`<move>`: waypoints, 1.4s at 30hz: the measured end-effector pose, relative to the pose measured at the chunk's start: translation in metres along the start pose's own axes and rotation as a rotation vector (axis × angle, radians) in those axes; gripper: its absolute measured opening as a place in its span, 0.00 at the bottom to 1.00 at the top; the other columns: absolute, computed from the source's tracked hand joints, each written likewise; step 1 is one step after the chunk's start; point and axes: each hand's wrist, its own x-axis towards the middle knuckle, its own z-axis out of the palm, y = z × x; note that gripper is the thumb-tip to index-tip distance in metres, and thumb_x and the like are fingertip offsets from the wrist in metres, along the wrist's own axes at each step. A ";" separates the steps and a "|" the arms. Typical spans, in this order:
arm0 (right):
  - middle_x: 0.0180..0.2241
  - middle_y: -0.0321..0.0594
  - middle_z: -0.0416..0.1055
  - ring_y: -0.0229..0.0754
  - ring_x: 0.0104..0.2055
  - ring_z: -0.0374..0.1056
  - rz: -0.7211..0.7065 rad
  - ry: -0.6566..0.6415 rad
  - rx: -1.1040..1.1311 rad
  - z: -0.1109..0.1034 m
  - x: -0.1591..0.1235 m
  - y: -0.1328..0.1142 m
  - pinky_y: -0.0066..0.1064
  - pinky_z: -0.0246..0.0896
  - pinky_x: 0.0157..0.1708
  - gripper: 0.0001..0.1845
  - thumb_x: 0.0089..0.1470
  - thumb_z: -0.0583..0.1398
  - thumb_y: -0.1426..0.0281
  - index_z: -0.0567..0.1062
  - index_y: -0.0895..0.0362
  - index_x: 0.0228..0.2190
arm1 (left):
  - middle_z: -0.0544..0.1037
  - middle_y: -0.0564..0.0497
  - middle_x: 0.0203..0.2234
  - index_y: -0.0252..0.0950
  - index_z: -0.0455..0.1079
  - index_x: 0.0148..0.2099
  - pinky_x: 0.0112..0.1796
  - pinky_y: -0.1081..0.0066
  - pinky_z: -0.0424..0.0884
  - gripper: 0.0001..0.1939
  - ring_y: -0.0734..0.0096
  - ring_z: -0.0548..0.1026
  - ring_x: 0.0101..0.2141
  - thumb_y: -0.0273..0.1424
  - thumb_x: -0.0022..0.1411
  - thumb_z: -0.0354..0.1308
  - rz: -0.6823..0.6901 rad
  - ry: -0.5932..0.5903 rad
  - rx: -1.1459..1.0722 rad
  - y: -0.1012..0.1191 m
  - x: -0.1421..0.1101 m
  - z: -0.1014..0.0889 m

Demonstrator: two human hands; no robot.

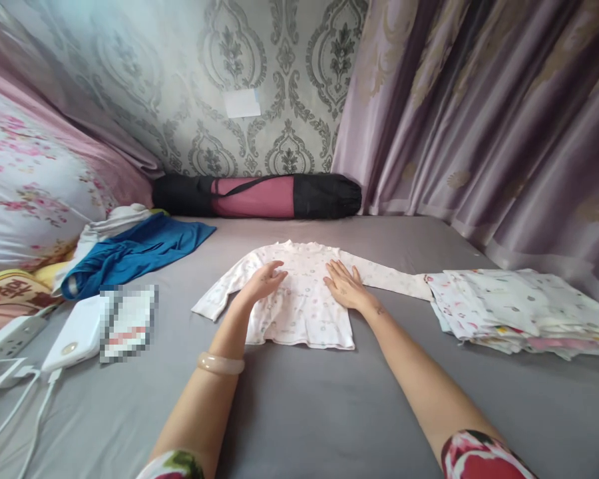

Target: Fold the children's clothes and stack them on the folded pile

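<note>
A small white long-sleeved shirt [304, 309] with a faint print lies spread out on the grey bed sheet [299, 412], collar at the far side and both sleeves stretched outward. My left hand [266, 279] is over the left part of its chest, fingers apart and holding nothing; whether it touches the cloth I cannot tell. On the right part of the chest my right hand [345, 285] lies flat with its fingers stretched out. The shirt's right cuff reaches the edge of a stack of folded printed cloths [519, 309].
At the left are a blue garment [144, 249], a white power bank [77, 332] with cables, a power strip [14, 338] and a blurred packet [127, 324]. A black and maroon rolled bag [257, 196] lies along the wall. Purple curtains [454, 120] hang at the right.
</note>
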 end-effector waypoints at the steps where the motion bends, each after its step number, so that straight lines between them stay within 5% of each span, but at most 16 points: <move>1: 0.69 0.43 0.38 0.45 0.71 0.32 0.001 0.000 -0.013 0.000 0.000 0.001 0.53 0.25 0.66 0.33 0.65 0.38 0.58 0.50 0.59 0.66 | 0.77 0.42 0.49 0.34 0.70 0.56 0.45 0.65 0.72 0.24 0.60 0.77 0.43 0.40 0.61 0.52 -0.006 0.025 -0.039 -0.005 -0.002 -0.004; 5: 0.69 0.45 0.43 0.47 0.70 0.37 0.007 0.003 -0.060 -0.006 0.002 0.000 0.54 0.28 0.65 0.30 0.66 0.40 0.61 0.54 0.58 0.65 | 0.77 0.40 0.49 0.32 0.73 0.50 0.47 0.65 0.71 0.22 0.58 0.76 0.47 0.39 0.59 0.52 0.002 0.143 -0.197 -0.021 -0.004 -0.013; 10: 0.63 0.51 0.59 0.49 0.65 0.51 -0.013 0.023 -0.104 -0.019 0.022 -0.018 0.56 0.25 0.65 0.26 0.65 0.42 0.65 0.64 0.59 0.58 | 0.80 0.41 0.39 0.31 0.74 0.45 0.40 0.65 0.74 0.21 0.59 0.79 0.38 0.41 0.57 0.53 -0.043 0.279 -0.404 -0.035 0.000 -0.017; 17: 0.69 0.50 0.40 0.47 0.70 0.33 0.088 0.027 -0.103 -0.004 0.076 -0.053 0.48 0.23 0.66 0.36 0.65 0.38 0.57 0.49 0.67 0.66 | 0.81 0.44 0.38 0.33 0.74 0.44 0.36 0.70 0.72 0.19 0.63 0.79 0.35 0.39 0.59 0.50 -0.167 0.364 -0.351 -0.056 0.000 -0.030; 24: 0.70 0.50 0.34 0.49 0.71 0.28 0.221 0.057 -0.077 0.014 0.105 -0.050 0.49 0.24 0.66 0.39 0.65 0.35 0.54 0.45 0.67 0.67 | 0.81 0.44 0.41 0.35 0.75 0.45 0.43 0.70 0.69 0.18 0.60 0.76 0.45 0.35 0.62 0.47 -0.322 0.428 -0.066 -0.066 -0.011 -0.049; 30: 0.70 0.51 0.34 0.51 0.71 0.29 0.233 0.010 -0.068 0.006 0.105 -0.054 0.49 0.26 0.66 0.38 0.65 0.37 0.55 0.46 0.67 0.66 | 0.78 0.38 0.46 0.35 0.73 0.47 0.47 0.61 0.67 0.18 0.51 0.74 0.49 0.34 0.64 0.46 -0.511 0.372 0.149 -0.070 -0.020 -0.059; 35: 0.70 0.48 0.35 0.48 0.71 0.28 0.094 0.067 -0.083 0.009 0.102 -0.090 0.49 0.21 0.66 0.35 0.65 0.38 0.60 0.46 0.66 0.67 | 0.74 0.31 0.49 0.33 0.72 0.48 0.45 0.52 0.67 0.17 0.41 0.70 0.51 0.34 0.62 0.48 -0.635 0.349 0.248 -0.076 -0.022 -0.059; 42: 0.70 0.45 0.35 0.46 0.71 0.30 -0.060 -0.065 0.038 0.022 0.124 -0.138 0.48 0.24 0.66 0.33 0.65 0.38 0.61 0.46 0.61 0.67 | 0.78 0.38 0.43 0.37 0.71 0.38 0.37 0.66 0.70 0.11 0.50 0.77 0.44 0.28 0.48 0.57 -0.622 0.092 0.251 -0.088 -0.026 -0.080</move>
